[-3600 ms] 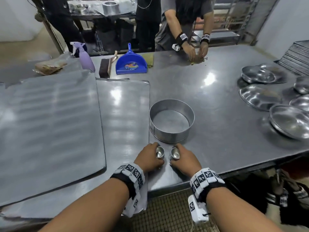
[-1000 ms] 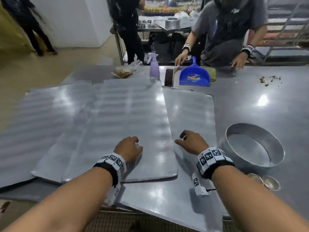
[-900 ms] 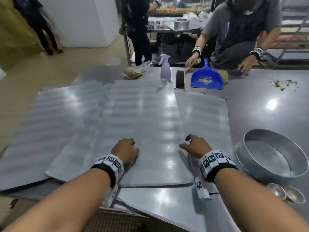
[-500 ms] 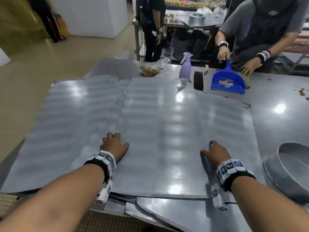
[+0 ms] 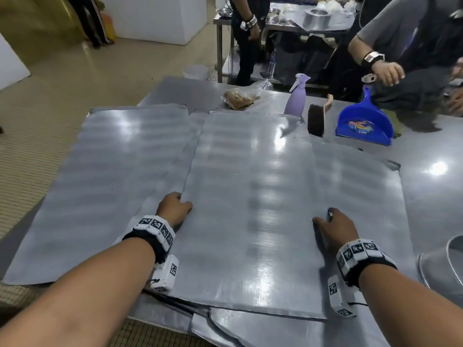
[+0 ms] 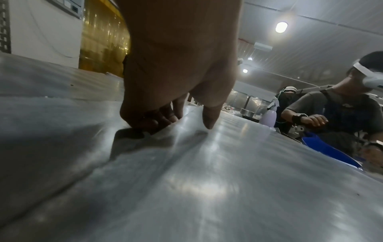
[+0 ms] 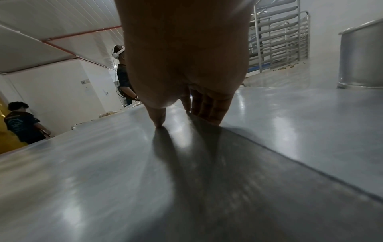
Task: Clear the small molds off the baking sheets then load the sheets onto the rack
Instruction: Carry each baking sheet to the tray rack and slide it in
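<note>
We see no readable writing anywhere; the wrist bands (image 5: 155, 227) carry only black-and-white square markers. The top baking sheet (image 5: 250, 209) lies on the steel table (image 5: 431, 151), overlapping other sheets (image 5: 112, 171). Our left hand (image 5: 172, 209) grips its left edge, fingers curled under. Our right hand (image 5: 334, 227) grips its right edge, thumb on top.

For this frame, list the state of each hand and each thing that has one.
Top baking sheet: flat on the stack, no molds on it.
Left hand: grip on the sheet's left edge.
Right hand: grip on the right edge.
Round cake ring: upright on the table.
Spray bottle: standing.
</note>
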A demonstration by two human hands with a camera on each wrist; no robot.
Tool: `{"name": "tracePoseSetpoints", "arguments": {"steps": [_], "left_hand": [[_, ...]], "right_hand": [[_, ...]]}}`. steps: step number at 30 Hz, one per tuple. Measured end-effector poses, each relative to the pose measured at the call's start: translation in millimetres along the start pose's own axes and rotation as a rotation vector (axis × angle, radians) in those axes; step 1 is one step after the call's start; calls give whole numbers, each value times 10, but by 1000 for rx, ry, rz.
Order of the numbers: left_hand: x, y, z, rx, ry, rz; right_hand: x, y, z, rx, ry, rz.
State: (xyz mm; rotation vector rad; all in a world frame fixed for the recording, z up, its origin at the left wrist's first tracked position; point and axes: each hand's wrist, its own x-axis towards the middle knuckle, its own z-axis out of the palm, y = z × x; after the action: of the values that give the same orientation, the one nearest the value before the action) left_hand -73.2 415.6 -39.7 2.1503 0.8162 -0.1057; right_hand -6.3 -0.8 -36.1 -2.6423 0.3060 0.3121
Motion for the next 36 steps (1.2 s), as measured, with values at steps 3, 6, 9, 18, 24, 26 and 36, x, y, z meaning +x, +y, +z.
{"name": "tracePoseSetpoints", "arguments": {"steps": [3, 6, 9, 18, 24, 26, 36], "left_hand": [[41, 48, -3, -14, 3, 14], [189, -8, 26, -54, -15, 5], [228, -5, 51, -119, -8, -5], [170, 58, 176, -310, 21, -52], [17, 193, 236, -363, 33, 0], [-51, 261, 293, -356, 23, 25], [-374, 618, 815, -304, -132, 137]], "right_hand": [[88, -9, 0, 53, -2, -5], [147, 11, 20, 126, 0, 1], [166, -7, 39, 211, 20, 31], [154, 74, 115, 458, 103, 99], [5, 293, 49, 531, 161, 114], [-68, 401, 8, 539, 189, 119], [-509, 1175, -257, 567, 335, 240]]}}
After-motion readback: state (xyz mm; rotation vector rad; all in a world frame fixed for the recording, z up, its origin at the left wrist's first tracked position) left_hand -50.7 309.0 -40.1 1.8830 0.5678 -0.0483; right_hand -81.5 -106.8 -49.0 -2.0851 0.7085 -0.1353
